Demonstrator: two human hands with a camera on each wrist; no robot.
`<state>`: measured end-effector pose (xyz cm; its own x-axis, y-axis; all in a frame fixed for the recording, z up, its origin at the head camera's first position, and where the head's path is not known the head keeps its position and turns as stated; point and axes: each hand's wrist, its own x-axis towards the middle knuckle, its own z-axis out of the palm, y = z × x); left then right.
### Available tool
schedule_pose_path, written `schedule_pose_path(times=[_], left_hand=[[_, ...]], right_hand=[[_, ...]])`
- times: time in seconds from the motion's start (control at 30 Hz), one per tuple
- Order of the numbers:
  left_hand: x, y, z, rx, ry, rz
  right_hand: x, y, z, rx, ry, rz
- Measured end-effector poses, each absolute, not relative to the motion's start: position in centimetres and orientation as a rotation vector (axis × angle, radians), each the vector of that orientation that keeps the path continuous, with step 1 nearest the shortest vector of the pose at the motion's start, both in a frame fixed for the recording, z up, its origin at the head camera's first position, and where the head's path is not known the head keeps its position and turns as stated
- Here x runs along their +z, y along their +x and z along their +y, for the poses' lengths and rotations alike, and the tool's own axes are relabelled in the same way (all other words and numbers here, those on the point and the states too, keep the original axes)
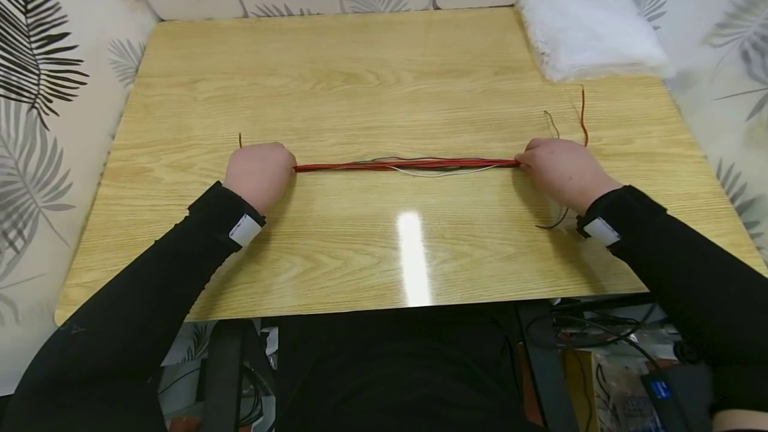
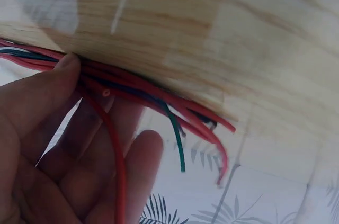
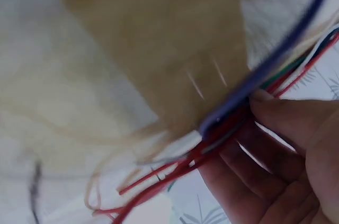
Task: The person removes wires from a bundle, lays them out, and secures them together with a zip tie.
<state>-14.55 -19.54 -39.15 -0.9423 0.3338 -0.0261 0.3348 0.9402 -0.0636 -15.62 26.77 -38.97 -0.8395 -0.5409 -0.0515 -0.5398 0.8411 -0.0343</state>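
Head view showed a bundle of wires (image 1: 408, 165), mostly red with a few dark and pale strands, stretched in a straight line across the middle of the wooden desk (image 1: 384, 72). The left hand (image 1: 259, 173) gripped the bundle at its left end and the right hand (image 1: 561, 169) gripped it at its right end, both hands resting on the desk, knuckles up. A pale strand sagged slightly out of the bundle near its middle, toward the person. Beyond the right hand, loose wire ends curled away from the bundle: one red end stood up toward the far side of the desk, a thin dark one lay beside it, and another dark strand trailed back near the right wrist. A short red tip showed just beyond the left hand.

The left wrist view showed the thumb and fingers (image 2: 47, 91) pinching the bundle (image 2: 137, 94), with red and green ends fanning out past the grip. In the right wrist view, blurred, the fingers (image 3: 286, 118) curled round the wires (image 3: 228, 128), thumb pressed on top, with loose red ends spilling beyond.

A folded white cloth (image 1: 591, 32) lay on the far right corner of the desk, well apart from the bundle. Black sleeves covered both arms.
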Motion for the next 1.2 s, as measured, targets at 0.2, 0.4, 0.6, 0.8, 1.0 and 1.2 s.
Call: schedule_pose_path(times=[0.2,0.4,0.6,0.8,1.0,1.2], left_hand=[[-38.5,-14.2,-19.9,-0.101,0.479,3.053],[-38.4,-13.9,-20.3,-0.028,0.510,3.040],[-38.6,-13.8,-20.7,-0.031,0.520,3.070],[-38.9,-14.0,-21.1,-0.030,0.542,3.081],[-39.4,-14.2,-21.4,-0.054,0.605,3.082],[-39.1,-13.8,-21.7,-0.081,0.653,3.037]], right_hand=[[-38.8,-15.8,27.3,-0.054,-0.868,2.943],[-38.7,-15.8,27.8,-0.050,-0.856,2.944],[-38.8,-16.0,27.8,-0.069,-0.860,2.933],[-39.4,-16.1,27.9,-0.076,-0.890,2.939],[-39.5,-15.9,28.3,-0.065,-0.919,2.943],[-38.9,-16.2,28.0,-0.032,-0.966,2.930]])
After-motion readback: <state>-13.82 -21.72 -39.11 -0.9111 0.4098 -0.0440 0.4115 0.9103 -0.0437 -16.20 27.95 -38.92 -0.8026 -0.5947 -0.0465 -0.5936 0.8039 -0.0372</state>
